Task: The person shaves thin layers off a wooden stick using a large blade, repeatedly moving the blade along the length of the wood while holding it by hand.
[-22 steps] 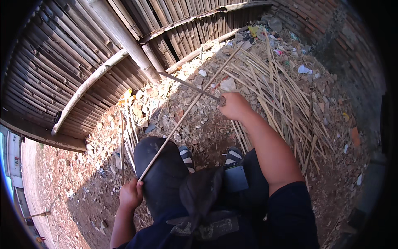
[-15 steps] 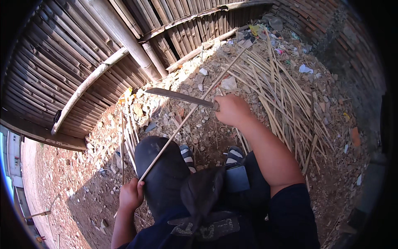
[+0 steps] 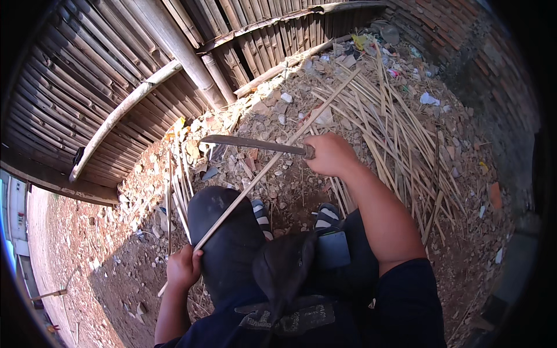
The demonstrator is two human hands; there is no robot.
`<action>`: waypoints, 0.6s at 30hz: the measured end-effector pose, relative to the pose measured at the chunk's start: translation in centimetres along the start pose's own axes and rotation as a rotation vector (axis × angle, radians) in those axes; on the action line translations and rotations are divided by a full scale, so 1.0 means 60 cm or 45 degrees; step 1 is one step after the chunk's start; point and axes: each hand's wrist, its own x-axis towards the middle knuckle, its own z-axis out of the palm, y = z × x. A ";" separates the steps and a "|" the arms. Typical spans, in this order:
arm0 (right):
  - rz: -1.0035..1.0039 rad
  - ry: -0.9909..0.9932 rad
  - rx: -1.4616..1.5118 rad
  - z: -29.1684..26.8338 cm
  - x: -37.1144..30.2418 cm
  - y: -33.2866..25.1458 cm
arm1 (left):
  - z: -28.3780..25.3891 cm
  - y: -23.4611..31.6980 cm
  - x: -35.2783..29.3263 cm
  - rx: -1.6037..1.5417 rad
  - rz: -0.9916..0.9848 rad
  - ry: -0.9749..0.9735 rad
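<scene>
A long, thin bamboo strip (image 3: pixel 241 198) runs slantwise from lower left up to the far right, passing over my left knee. My left hand (image 3: pixel 184 267) is closed around it near its lower end. In my right hand (image 3: pixel 331 155) is a machete (image 3: pixel 255 142), gripped by its handle, with the dark blade pointing left. The blade lies across the strip a little beyond my knee, touching or just above it; I cannot tell which. My right fingers hide most of the handle.
Many cut bamboo strips (image 3: pixel 400 145) lie heaped at the right, with a few more (image 3: pixel 181 180) left of my knee. A bamboo wall (image 3: pixel 87 87) stands at far left, a brick wall (image 3: pixel 499 81) at right. Stones and litter cover the ground.
My right hand and the machete have shifted slightly toward me along the strip, and the blade has turned closer to level. The strip appears rolled to a broader face. My left hand keeps its hold.
</scene>
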 end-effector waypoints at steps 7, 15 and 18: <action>0.115 0.059 0.059 0.007 -0.004 -0.014 | -0.006 0.008 0.009 0.041 0.006 0.008; 0.013 -0.022 0.080 0.012 0.020 0.008 | 0.003 0.012 0.016 0.007 -0.031 0.003; 0.042 0.132 0.049 0.017 0.006 -0.021 | -0.004 0.011 0.015 -0.036 0.000 0.018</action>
